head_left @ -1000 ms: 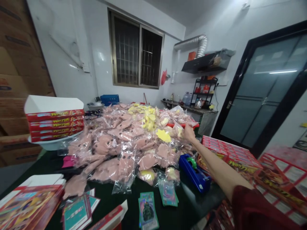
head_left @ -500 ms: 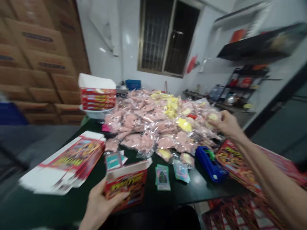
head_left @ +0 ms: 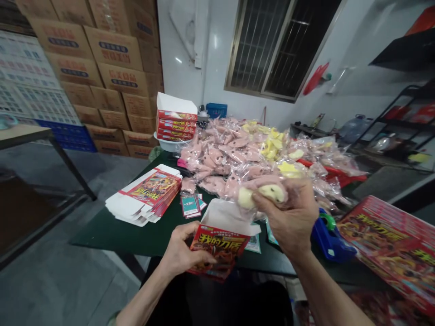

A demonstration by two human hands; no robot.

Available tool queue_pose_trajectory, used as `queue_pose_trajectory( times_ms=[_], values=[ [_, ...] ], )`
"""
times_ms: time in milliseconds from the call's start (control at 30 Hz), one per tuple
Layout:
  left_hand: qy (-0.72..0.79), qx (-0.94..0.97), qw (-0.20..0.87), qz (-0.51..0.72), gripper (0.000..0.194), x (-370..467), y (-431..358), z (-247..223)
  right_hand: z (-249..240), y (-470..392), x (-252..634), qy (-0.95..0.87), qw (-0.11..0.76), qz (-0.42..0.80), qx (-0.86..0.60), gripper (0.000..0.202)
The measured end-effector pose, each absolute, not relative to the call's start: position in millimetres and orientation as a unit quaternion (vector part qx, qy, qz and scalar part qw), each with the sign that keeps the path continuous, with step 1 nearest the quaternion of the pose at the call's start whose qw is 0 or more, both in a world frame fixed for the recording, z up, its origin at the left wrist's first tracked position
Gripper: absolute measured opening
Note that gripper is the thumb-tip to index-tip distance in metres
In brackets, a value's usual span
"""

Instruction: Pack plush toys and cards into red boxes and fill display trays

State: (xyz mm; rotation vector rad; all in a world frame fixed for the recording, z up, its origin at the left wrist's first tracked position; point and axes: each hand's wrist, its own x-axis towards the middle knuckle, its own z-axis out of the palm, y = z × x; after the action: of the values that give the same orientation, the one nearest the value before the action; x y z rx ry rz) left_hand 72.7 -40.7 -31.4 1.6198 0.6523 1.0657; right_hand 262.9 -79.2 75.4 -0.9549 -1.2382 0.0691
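My left hand (head_left: 183,251) is closed around a small red printed box (head_left: 220,246), its white top flap standing up. Just above that box, my right hand (head_left: 294,215) grips a plush toy (head_left: 265,192), pink and pale yellow, in a clear bag. Behind both hands spreads a large pile of bagged pink toys (head_left: 231,156) with some yellow ones among them. Teal-edged cards (head_left: 190,206) lie on the dark table left of the box, and more cards (head_left: 253,239) show partly behind it.
Flattened red boxes (head_left: 149,190) are stacked at the left. A blue tape dispenser (head_left: 331,237) stands right of my right hand, beside stacked red boxes (head_left: 390,244). Filled boxes (head_left: 176,124) rest on a white basin (head_left: 170,145) at the back left. Brown cartons (head_left: 118,81) line the wall.
My right hand has come from the right side of the pile to above the box, carrying a plush toy. My left hand still holds the box. The camera view has turned left.
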Motion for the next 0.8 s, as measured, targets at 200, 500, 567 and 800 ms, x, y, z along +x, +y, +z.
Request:
queue_pose_trajectory(
  times_ms=[200, 500, 567, 800],
  values=[
    [0.264, 0.603, 0.624, 0.422, 0.043, 76.6, -43.5, -27.5, 57.9, -74.3, 266.9, -0.651, 0.621, -0.09, -0.427, 0.03],
    [0.282, 0.594, 0.645, 0.391, 0.04, 72.5, -34.5, -31.3, 74.6, -84.3, 296.9, -0.793, 0.436, 0.001, -0.425, 0.035],
    [0.277, 0.584, 0.657, 0.388, 0.042, 74.5, -32.9, -35.9, 80.9, -86.0, 303.0, -0.8, 0.388, 0.034, -0.456, 0.031],
    [0.278, 0.661, 0.571, 0.4, 0.039, 81.1, -35.6, -35.2, 83.9, -86.5, 301.6, -0.798, 0.386, 0.099, -0.452, 0.029]
  ],
)
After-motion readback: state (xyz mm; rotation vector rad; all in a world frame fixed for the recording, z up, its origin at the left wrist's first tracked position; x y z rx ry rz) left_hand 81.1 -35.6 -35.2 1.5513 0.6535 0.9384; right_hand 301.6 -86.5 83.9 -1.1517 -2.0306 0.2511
